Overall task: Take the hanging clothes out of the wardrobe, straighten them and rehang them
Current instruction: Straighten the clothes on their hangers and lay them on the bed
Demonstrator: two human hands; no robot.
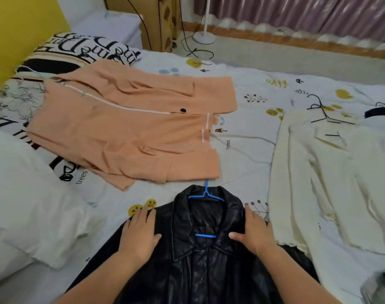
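Glossy black leather jacket point(200, 270) on blue hanger point(205, 195), lower centre, left hand point(138, 231) and right hand point(253, 232) flat, fingers spread, on its 2 shoulders, patterned bedsheet point(248, 128) beneath

a bed point(248, 119) with a white leaf-printed sheet filled the room; a yellow headboard point(16, 34) stood at left, pink curtains point(296, 14) hung beyond, and a white fan stand point(204, 36) rested on the pale floor point(275, 53)
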